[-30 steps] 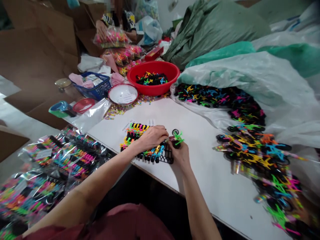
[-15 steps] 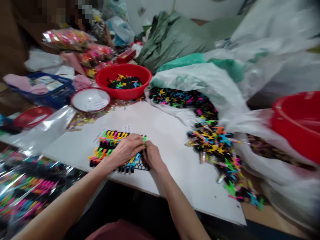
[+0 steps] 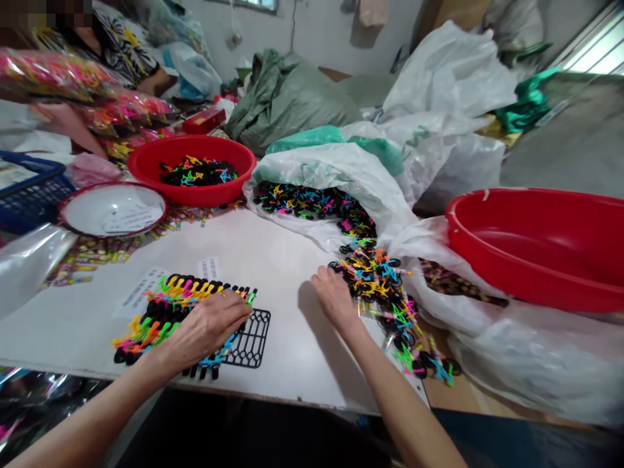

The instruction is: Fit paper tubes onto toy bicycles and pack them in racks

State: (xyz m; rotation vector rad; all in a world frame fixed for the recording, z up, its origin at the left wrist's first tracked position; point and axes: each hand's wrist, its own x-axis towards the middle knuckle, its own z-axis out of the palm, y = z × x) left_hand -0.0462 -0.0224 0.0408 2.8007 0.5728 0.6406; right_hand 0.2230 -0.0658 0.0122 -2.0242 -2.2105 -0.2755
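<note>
A black plastic grid [image 3: 260,339] lies on the white tabletop, much of it covered by rows of small toy bicycles [image 3: 155,333] with black wheels and bright frames. My left hand [image 3: 207,325] rests over these rows. Its fingers are pressed together at a green toy bicycle [image 3: 251,298] by the grid's upper right part. My right hand [image 3: 335,298] is at the left edge of a loose heap of toy bicycles [image 3: 373,276]. Its fingers are loosely bent, and I see nothing held in them.
A white sack [image 3: 336,159] spills toy bicycles onto the table. Behind stand a red basin [image 3: 192,195] with more of them and a white enamel dish [image 3: 110,208]. Another red basin [image 3: 531,260] is at right, a blue basket [image 3: 34,201] at left. A person [image 3: 121,49] is at the back left.
My right hand has left the grid and moved right to the loose heap. My left hand stays at the grid. The view has swung to the right.
</note>
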